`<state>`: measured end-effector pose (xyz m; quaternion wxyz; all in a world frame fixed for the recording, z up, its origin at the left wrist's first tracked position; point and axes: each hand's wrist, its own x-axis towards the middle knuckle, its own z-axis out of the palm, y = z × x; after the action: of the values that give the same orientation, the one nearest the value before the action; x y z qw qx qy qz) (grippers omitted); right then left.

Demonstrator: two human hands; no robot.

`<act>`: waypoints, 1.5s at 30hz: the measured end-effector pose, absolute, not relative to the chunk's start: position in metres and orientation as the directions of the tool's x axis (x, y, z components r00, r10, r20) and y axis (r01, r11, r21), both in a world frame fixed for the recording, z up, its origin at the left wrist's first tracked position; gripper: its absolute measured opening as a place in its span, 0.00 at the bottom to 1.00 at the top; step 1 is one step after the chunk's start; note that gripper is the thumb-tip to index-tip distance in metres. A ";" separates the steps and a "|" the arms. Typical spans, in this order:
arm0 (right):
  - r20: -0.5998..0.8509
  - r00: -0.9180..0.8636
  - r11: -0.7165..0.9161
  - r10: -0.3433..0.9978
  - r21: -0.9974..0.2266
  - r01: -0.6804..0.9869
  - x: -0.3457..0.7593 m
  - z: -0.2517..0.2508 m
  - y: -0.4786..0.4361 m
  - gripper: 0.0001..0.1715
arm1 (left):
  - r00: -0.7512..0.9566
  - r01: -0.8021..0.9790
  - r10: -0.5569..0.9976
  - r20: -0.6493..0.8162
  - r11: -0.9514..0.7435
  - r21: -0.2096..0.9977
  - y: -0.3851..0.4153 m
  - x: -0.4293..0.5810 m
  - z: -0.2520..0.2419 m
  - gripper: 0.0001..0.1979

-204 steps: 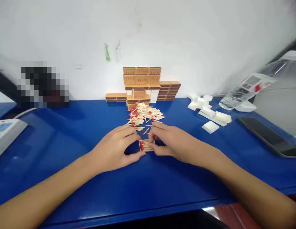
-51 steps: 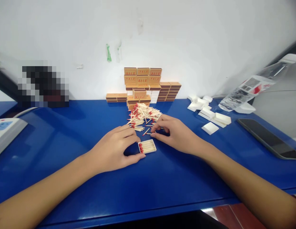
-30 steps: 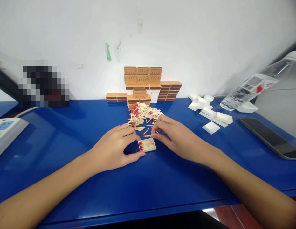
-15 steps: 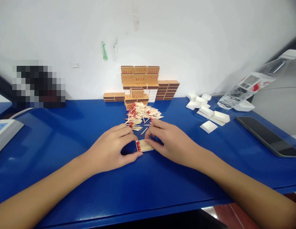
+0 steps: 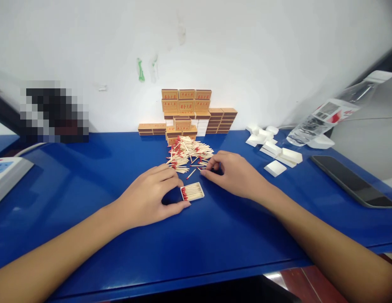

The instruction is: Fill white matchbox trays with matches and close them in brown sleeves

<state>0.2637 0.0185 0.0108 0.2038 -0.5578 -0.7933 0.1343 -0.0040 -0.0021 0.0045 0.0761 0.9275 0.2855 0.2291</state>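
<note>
A small white matchbox tray (image 5: 199, 197) lies on the blue table, with red-headed matches (image 5: 192, 192) lined up in it, heads to the left. My left hand (image 5: 151, 191) steadies the tray's left end, thumb at the near corner and fingers at the far one. Beyond it spreads a loose pile of matches (image 5: 189, 149). My right hand (image 5: 229, 172) is at the pile's near right edge, thumb and finger pinched at a match (image 5: 199, 169) there. One single match (image 5: 191, 174) lies between the pile and the tray.
Stacked matchboxes (image 5: 186, 105) stand against the wall behind the pile. To the right are several white trays (image 5: 275, 168), a tilted plastic bottle (image 5: 325, 111) and a phone (image 5: 350, 181). A white device (image 5: 9, 176) sits at the left edge of the table (image 5: 183, 252).
My right hand has left the tray and moved away to the matches at the pile's edge, uncovering the tray's right end. My left hand stays on the tray.
</note>
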 end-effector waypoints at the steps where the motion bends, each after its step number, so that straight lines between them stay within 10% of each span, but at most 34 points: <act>1: 0.138 -0.307 0.336 0.942 -0.448 0.829 0.262 0.010 0.018 0.11 | 0.732 0.498 0.566 0.380 -0.825 0.269 -0.002 -0.004 0.005 0.13; 17: 0.189 -0.636 0.654 0.748 -0.371 0.659 0.249 0.016 -0.003 0.06 | 0.724 0.513 0.573 0.385 -0.820 0.256 -0.001 -0.004 0.004 0.12; 38: 0.394 -0.392 0.527 0.832 -0.339 0.779 0.288 0.016 0.029 0.05 | 0.725 0.490 0.554 0.409 -0.832 0.258 -0.002 -0.004 0.003 0.13; 45: 0.346 -0.582 0.665 0.736 -0.531 0.524 0.264 0.017 0.008 0.07 | 0.722 0.501 0.560 0.406 -0.828 0.252 -0.001 -0.004 0.002 0.13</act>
<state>0.2645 0.0080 0.0173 0.2783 -0.3624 -0.8690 0.1897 -0.0042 -0.0011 0.0024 0.0622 0.9259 0.2865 0.2385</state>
